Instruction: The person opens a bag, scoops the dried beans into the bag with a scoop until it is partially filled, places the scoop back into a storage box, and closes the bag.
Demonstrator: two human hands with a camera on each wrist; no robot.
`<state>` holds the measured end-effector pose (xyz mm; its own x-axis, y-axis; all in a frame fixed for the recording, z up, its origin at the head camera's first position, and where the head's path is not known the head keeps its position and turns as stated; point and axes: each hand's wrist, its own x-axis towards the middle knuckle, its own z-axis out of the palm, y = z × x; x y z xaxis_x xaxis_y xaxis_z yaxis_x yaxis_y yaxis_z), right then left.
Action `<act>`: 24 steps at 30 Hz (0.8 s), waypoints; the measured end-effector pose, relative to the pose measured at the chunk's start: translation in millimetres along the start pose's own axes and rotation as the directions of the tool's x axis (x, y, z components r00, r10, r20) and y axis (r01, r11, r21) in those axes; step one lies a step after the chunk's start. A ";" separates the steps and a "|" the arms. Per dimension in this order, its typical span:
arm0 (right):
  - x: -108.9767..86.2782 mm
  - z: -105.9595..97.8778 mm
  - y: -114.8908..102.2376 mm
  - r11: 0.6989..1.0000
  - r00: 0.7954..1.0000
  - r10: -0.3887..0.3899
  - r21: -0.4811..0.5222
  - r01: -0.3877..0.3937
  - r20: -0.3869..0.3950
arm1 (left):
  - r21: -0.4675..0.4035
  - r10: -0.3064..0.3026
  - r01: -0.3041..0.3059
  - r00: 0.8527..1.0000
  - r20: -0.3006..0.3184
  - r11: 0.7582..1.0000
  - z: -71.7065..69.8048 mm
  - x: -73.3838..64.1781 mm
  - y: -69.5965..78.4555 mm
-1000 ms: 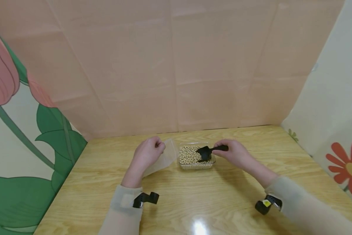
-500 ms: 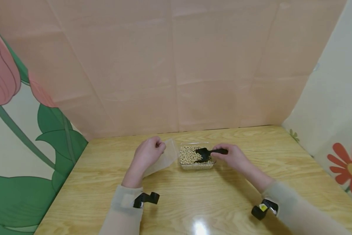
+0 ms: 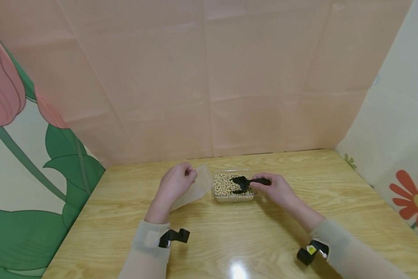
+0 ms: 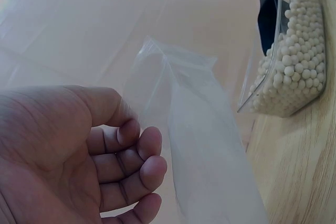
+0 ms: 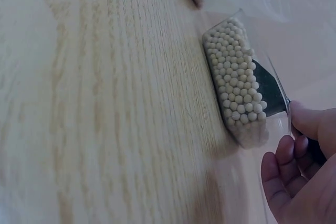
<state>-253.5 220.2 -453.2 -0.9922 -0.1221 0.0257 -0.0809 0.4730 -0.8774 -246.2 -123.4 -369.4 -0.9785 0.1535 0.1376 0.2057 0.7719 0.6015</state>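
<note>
A clear rectangular container [image 3: 234,198] on the table is filled with pale, round, soybean-like beans [image 4: 299,66]. My right hand [image 3: 275,188] holds a small black scoop [image 3: 242,182] by its handle at the container's right side. The scoop's blade is pushed partly into the beans, with some lying on it, and the rest is hidden. To the left of the container, my left hand [image 3: 177,180] pinches the edge of a clear plastic bag [image 4: 205,124] between thumb and forefinger. In the left wrist view the other fingers are curled beside the bag, whose mouth stands slightly apart.
The wooden table [image 3: 209,236] runs back to a pink sheet [image 3: 209,85] that hangs behind it. Painted walls with flowers flank it on the left and right. A black wrist camera [image 3: 174,235] sticks out from each sleeve.
The right hand has come down a little and slightly nearer, and the scoop lies flatter and deeper in the beans. The left hand and the bag have stayed in place.
</note>
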 end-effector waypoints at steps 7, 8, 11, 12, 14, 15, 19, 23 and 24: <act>-4.2 -0.2 0.0 0.994 0.999 0.038 0.100 -0.040 0.026 | -0.005 0.003 -0.003 1.000 0.006 1.000 -0.3 -0.6 0.3; -4.3 0.1 -0.3 0.993 0.999 0.044 0.106 -0.047 0.026 | -0.005 0.002 -0.002 1.000 0.005 1.000 -0.4 -0.7 0.4; -3.8 1.1 2.4 0.992 0.998 0.063 0.110 -0.065 0.024 | -0.007 0.003 -0.003 1.000 0.004 1.000 -0.3 -0.8 0.5; -3.6 1.2 4.0 0.992 0.998 0.064 0.112 -0.066 0.024 | -0.008 0.002 -0.002 1.000 0.005 1.000 -0.3 -0.8 0.6; -2.6 1.5 6.7 0.990 0.997 0.072 0.118 -0.074 0.021 | -0.010 0.003 -0.003 1.000 0.006 1.000 0.0 -0.9 0.6; -2.4 1.5 7.8 0.990 0.997 0.076 0.122 -0.077 0.018 | -0.010 0.004 -0.004 1.000 0.006 1.000 0.0 -0.8 0.5; -2.2 1.5 9.1 0.983 0.996 0.089 0.164 -0.089 0.005 | -0.013 0.005 -0.005 1.000 0.006 1.000 0.4 -0.5 0.0; -3.5 1.2 7.8 0.968 0.994 0.111 0.224 -0.109 0.003 | -0.012 0.002 -0.002 1.000 0.010 1.000 0.7 -0.2 -0.7; -3.9 1.3 7.4 0.965 0.993 0.116 0.236 -0.114 0.003 | -0.012 0.001 -0.001 1.000 0.011 1.000 0.8 -0.1 -0.8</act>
<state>-250.2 223.0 -460.4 -0.9946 -0.0686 -0.0778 0.0570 0.2643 -0.9627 -246.3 -123.5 -370.5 -0.9784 0.1613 0.1291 0.2066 0.7641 0.6111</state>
